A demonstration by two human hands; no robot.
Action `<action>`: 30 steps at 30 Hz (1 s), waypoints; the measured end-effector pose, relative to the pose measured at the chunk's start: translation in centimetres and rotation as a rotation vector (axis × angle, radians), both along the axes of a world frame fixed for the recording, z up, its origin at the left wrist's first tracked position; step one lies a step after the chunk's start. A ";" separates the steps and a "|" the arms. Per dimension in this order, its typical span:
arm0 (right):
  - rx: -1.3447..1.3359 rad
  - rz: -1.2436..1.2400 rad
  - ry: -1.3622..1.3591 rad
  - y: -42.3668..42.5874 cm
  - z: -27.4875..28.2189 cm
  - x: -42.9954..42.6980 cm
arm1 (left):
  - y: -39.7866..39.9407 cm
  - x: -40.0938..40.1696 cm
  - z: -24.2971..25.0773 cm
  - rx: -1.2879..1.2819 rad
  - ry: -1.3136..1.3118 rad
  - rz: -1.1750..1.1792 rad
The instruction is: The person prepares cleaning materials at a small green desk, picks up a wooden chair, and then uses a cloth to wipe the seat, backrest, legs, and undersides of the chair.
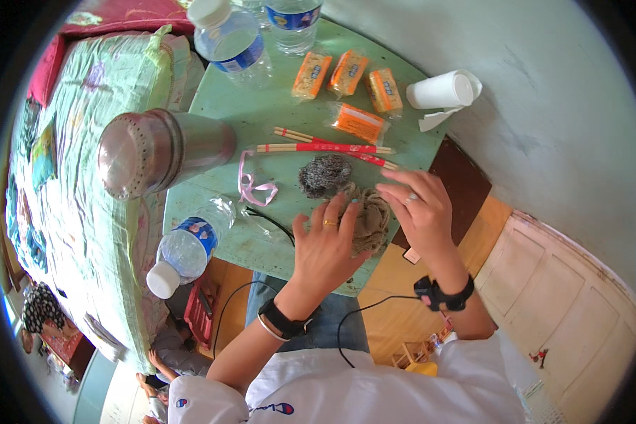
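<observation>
On the green table (291, 262) lies a brown crumpled cloth (373, 222). My left hand (326, 238) rests over its left side, fingers spread, a gold ring on one finger. My right hand (421, 209) hovers at its upper right, fingers slightly bent and apart, holding nothing visible. A grey steel-wool scourer (326, 175) sits just beyond my left fingertips. Above it, chopsticks in red paper sleeves (323, 148) lie crossed. A pink ribbon (254, 188) is to the left. What lies beneath my left palm is hidden.
A metal flask (164, 148) and a plastic bottle (191, 246) stand at the left. More bottles (233, 45), several orange-wrapped snacks (347, 71) and a white paper roll (440, 90) are farther back. A black cable (273, 222) crosses near my left hand. Other people are at lower left.
</observation>
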State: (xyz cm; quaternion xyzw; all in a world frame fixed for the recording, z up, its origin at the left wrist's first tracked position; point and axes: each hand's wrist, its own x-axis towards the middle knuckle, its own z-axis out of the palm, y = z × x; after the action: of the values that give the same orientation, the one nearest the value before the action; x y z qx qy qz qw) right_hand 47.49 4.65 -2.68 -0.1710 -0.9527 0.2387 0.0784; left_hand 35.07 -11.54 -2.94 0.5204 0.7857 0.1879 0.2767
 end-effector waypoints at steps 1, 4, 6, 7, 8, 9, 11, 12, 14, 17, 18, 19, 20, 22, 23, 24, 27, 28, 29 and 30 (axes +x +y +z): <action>-0.032 -0.092 -0.036 -1.3 0.4 1.4 | 0.0 0.2 0.3 0.014 -0.005 0.023; -0.219 -0.539 -0.102 -6.7 -0.5 3.6 | -1.0 0.6 -0.4 -0.036 -0.143 0.157; -0.240 -0.573 -0.106 -9.4 -0.4 3.0 | -0.6 0.4 -0.2 -0.041 -0.157 0.110; -0.271 -0.593 -0.112 -10.3 -0.3 2.7 | -0.6 0.3 -0.2 -0.054 -0.169 0.077; -0.268 -0.623 -0.107 -10.3 -0.1 2.5 | -0.6 0.2 0.0 -0.052 -0.169 0.047; -0.275 -0.573 -0.160 -10.0 0.0 1.8 | -0.8 -0.5 0.3 -0.028 -0.155 0.015; -0.269 -0.574 -0.210 -10.0 -0.1 1.1 | -1.2 -1.2 -0.2 0.010 -0.151 -0.068; -0.241 -0.550 -0.298 -10.1 -0.1 0.6 | -1.5 -1.5 -0.8 0.024 -0.248 -0.038; -0.221 -0.565 -0.372 -10.6 -0.3 -0.6 | -1.5 -2.1 -1.3 0.060 -0.355 -0.030; -0.138 -0.667 -0.383 -11.8 -2.0 -1.3 | -1.3 -2.5 -0.9 0.107 -0.341 -0.113; -0.179 -0.688 -0.366 -12.1 -2.1 -1.0 | -1.4 -2.7 -1.3 0.122 -0.393 -0.091; -0.219 -0.708 -0.344 -12.2 -2.2 -0.7 | -1.2 -2.9 -0.9 0.126 -0.397 -0.133; -0.223 -0.770 -0.295 -12.5 -2.2 -0.5 | -1.1 -2.9 -0.5 0.133 -0.432 -0.051; -0.279 -0.843 -0.258 -13.4 -1.8 1.1 | -1.1 -3.1 0.2 0.145 -0.452 0.051; -0.338 -0.872 -0.222 -14.0 -1.6 2.0 | -1.1 -3.1 0.5 0.154 -0.435 0.071; -0.353 -0.929 -0.155 -15.1 -1.5 3.0 | -1.0 -2.8 0.6 0.261 -0.345 0.081; -0.424 -1.054 -0.124 -18.4 0.9 8.4 | -0.9 -2.1 1.8 0.065 -0.436 0.100; -0.418 -1.130 -0.083 -19.9 2.0 10.5 | -0.7 -1.4 2.2 0.017 -0.355 0.083; -0.409 -1.206 -0.041 -21.6 3.1 12.7 | -0.7 -0.6 2.5 0.021 -0.358 0.042; -0.440 -1.288 -0.125 -23.2 4.3 14.8 | -0.9 0.1 2.8 0.049 -0.351 -0.043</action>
State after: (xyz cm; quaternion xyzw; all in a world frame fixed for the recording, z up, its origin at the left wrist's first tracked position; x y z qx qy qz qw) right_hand 62.27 -18.57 1.58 -0.7291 -0.5931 0.3223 0.1132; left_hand 35.19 -12.42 -0.18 0.5030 0.7092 0.2891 0.4005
